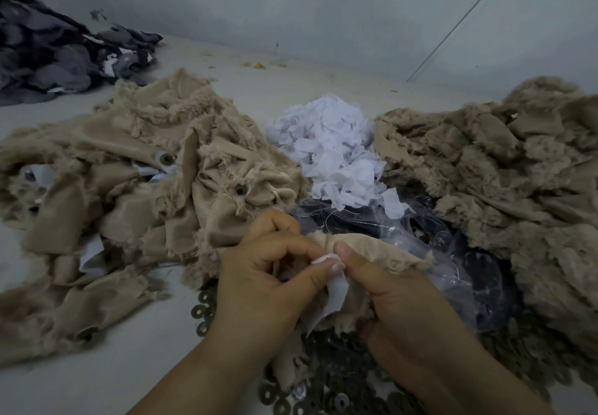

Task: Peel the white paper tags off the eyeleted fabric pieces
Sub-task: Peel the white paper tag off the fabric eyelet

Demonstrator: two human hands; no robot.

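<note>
hands meet low at centre — left hand (259,272) pinches the tag (336,288), right hand (394,291) pinches the fabric (382,249) — peeled tags (336,152) heaped beyond.

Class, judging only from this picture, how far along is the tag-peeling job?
Done: a heap of peeled paper tags and the tan pile on the right, showing no paper. In hand: left hand and right hand pinch one fabric piece, its tag lifting. Left: the left pile, tags still showing.
</note>
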